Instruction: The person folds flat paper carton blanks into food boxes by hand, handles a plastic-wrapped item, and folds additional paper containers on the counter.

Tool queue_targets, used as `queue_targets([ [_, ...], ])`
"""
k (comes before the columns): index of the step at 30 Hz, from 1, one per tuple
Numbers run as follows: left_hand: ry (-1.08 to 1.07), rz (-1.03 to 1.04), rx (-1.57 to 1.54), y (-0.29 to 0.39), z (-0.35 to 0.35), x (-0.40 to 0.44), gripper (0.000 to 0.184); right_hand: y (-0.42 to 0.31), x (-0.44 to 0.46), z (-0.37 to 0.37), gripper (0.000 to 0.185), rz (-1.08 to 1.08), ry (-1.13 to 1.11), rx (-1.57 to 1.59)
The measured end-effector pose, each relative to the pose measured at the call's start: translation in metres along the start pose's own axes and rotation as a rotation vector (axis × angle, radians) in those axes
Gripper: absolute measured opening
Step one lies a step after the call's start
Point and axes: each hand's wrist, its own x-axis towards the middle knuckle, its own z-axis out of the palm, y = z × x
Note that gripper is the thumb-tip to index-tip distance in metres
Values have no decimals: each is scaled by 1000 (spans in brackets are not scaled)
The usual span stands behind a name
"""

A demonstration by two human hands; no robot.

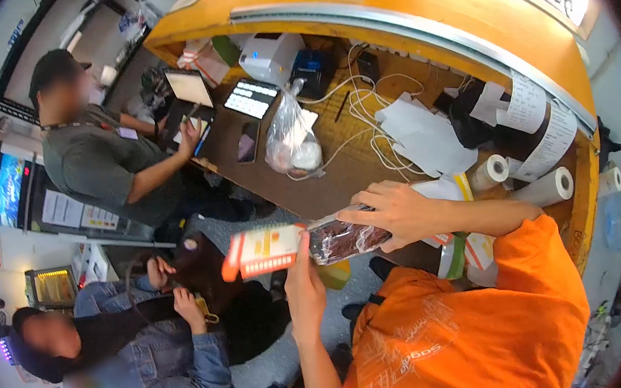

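Right hand (pixel 397 215): clamped on dark plastic-wrapped pack (pixel 340 243).
Left hand (pixel 305 290): close by, touching where pack meets orange-and-white box (pixel 265 250); exact grip unclear.
Pack: end against box, near desk (pixel 267 180).

Left hand (pixel 305 290) holds orange-white box (pixel 265 250); right hand (pixel 399 214) grips dark plastic-wrapped pack (pixel 342 239) at its end. Clear knotted bag (pixel 293 138) on brown table (pixel 262 175).

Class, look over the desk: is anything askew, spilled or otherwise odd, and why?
White cables lie in tangled loops on the desk, and the white papers beside them overlap at uneven angles, so that part looks untidy. No spill shows.
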Motion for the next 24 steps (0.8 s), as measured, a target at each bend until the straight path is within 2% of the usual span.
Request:
queue_targets([
  [2, -64, 9, -28, 2, -2, 2, 57, -6, -7, 13, 99, -6, -88, 26],
  [4, -299, -16, -131, -1, -4, 1, 57, -9, -13, 21, 98, 6, -127, 52],
  [6, -279, 34, -152, -4, 0, -3, 63, -13, -16, 27, 98, 20, -156, 74],
  [9, -316, -77, 38, -4, 13, -14, 80, -17, -18, 34, 97, 27, -193, 83],
  [24, -335, -104, 144, -10, 37, -25, 79, -18, -30, 50, 97, 59, -212, 86],
])
